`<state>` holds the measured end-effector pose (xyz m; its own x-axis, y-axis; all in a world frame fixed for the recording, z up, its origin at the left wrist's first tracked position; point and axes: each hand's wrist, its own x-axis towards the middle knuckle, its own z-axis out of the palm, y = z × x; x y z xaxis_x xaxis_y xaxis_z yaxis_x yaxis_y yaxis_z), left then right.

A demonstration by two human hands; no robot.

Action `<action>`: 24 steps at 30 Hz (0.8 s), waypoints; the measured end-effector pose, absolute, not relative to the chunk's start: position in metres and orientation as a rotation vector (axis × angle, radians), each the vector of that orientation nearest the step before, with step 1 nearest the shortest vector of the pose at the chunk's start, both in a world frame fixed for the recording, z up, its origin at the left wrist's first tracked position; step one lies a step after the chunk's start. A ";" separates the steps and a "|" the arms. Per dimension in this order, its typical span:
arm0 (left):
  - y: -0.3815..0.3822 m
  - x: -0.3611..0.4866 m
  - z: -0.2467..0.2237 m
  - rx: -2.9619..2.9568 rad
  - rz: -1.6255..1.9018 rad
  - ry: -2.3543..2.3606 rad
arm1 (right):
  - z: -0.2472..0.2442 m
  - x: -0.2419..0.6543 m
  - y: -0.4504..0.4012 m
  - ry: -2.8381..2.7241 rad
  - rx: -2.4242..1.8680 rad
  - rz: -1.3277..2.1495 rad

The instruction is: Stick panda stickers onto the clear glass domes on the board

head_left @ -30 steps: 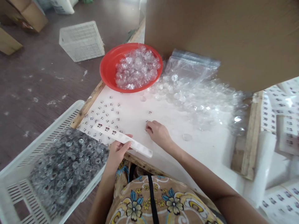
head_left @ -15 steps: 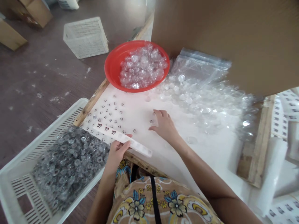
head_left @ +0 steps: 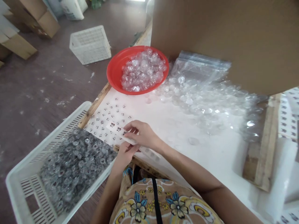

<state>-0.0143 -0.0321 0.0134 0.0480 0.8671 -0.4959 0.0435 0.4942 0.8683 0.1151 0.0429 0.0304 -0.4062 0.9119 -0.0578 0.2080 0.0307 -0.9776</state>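
— So, how is the sticker strip (head_left: 149, 152) held?
— Pinched by the left hand (head_left: 125, 155) across the near edge of the white desk (head_left: 173, 124), its long axis slanted far-left to near-right; the right hand (head_left: 143, 133) is curled over its middle, any grip unclear.
— And around?
— A red basin (head_left: 113, 73) is set beyond, a crate (head_left: 14, 180) at left.

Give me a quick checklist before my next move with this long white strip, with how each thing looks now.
1. Left hand gripping the long white strip with dark printed figures: ok.
2. Right hand at the strip: ok.
3. Right hand holding a printed piece: cannot tell, fingers hide it.
4. Round red plastic basin stocked with clear plastic pieces: ok.
5. All clear pieces kept in containers: not ok, many lie loose on the white tabletop.
6. White slotted plastic crate beside the table: ok.
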 end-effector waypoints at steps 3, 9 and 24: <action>-0.032 -0.012 0.013 0.890 0.767 1.422 | 0.036 0.106 0.032 -1.706 -1.222 1.253; -0.032 -0.014 0.008 0.901 0.737 1.449 | 0.029 0.107 0.029 -1.650 -1.258 1.291; -0.027 -0.016 0.011 0.847 0.749 1.384 | 0.017 0.154 0.038 -1.414 -1.267 1.132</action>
<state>-0.0156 -0.0275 0.0111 0.0583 0.8553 -0.5149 0.0368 0.5136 0.8572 0.1538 0.0381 0.0166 -0.0722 0.9964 0.0443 0.1748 0.0564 -0.9830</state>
